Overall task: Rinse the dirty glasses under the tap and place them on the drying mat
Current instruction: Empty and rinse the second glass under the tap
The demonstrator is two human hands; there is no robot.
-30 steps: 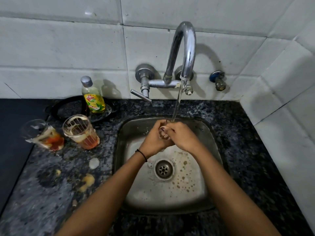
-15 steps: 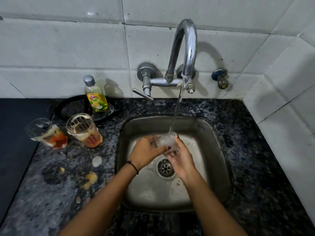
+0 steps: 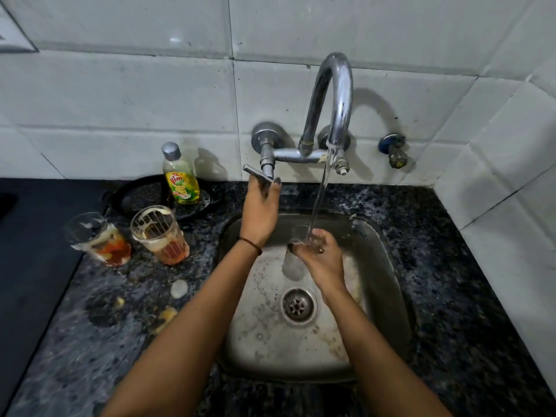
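My right hand [image 3: 322, 260] grips a clear glass [image 3: 293, 264] over the steel sink [image 3: 382, 266], and the stream from the chrome tap [image 3: 337, 94] falls into its mouth. My left hand [image 3: 260, 209] has reached up to the tap's lever handle [image 3: 257, 174], its fingers curled round it. Two dirty glasses stand on the counter left of the sink: one [image 3: 159, 234] upright with orange dregs, the other [image 3: 96, 239] further left with orange and white residue. A dark mat [image 3: 27, 266] covers the counter's far left.
A yellow dish-soap bottle [image 3: 180, 176] stands on a black round dish [image 3: 135, 197] by the wall. Spilled blobs of residue [image 3: 179, 288] lie on the speckled granite counter [image 3: 451, 296]. A small valve [image 3: 395, 152] juts from the tiled wall at right.
My left hand let go of the glass and rose to the tap lever. The right hand now holds the glass alone under the stream.
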